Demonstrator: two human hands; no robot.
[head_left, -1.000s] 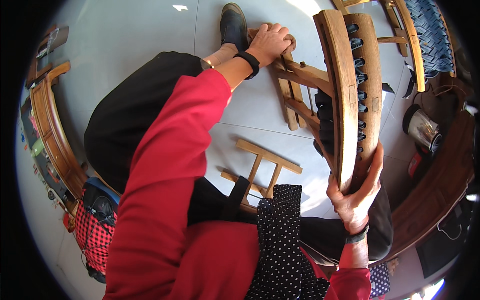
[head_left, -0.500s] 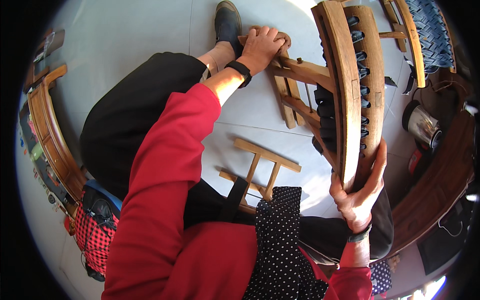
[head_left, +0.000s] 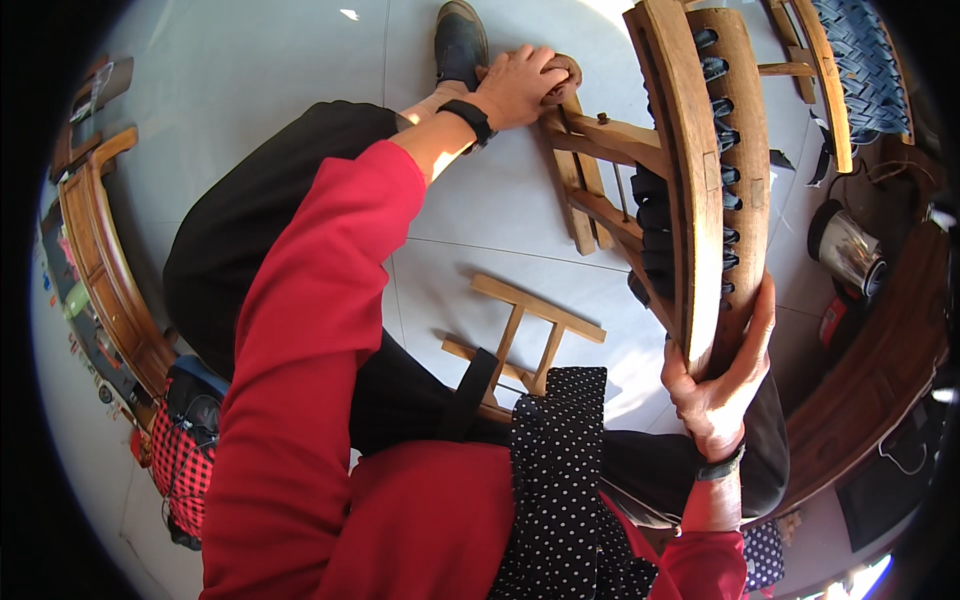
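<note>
While the right hand (head_left: 718, 395) grips the wooden frame (head_left: 706, 200), the left hand (head_left: 515, 88) clasps its far rounded knob (head_left: 568, 74).

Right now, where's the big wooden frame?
Head view, right of centre: the right hand grips the near end of the big wooden frame; the blue woven seat is to its upper right.

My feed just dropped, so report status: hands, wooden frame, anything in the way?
Right hand clasping near end of strapped wooden frame. Left hand over rounded wooden piece. Dark shoe close by left hand, not blocking it.
</note>
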